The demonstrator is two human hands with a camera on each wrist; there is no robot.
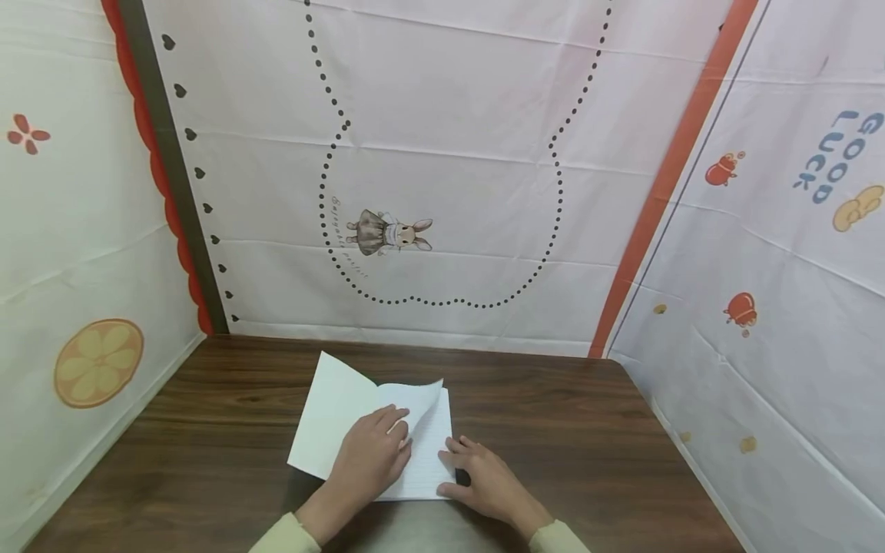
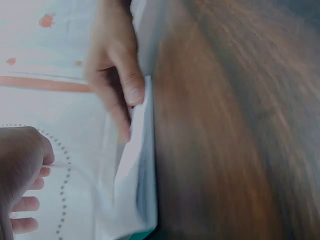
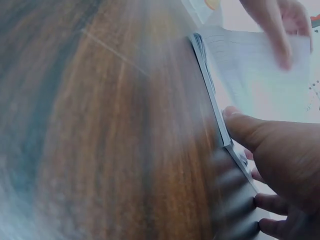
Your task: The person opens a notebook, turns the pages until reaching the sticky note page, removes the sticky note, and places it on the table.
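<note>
An open lined notebook [image 1: 427, 478] lies on the table, its blank left side [image 1: 335, 411] spread out to the left. My left hand [image 1: 373, 453] pinches a lifted page [image 1: 413, 396], which curls up over the right side. In the left wrist view, the edge of that page runs between thumb and fingers of the left hand [image 2: 22, 170]. At the notebook's right edge rests my right hand [image 1: 487, 480], fingers spread and slightly bent. The right wrist view shows the right hand's thumb [image 3: 240, 125] on the paper near the edge.
The dark wood-grain table [image 1: 553, 407] extends around the notebook. White printed cloth [image 1: 442, 192] hangs behind it, with more cloth on the left [image 1: 62, 253] and right [image 1: 781, 269] sides.
</note>
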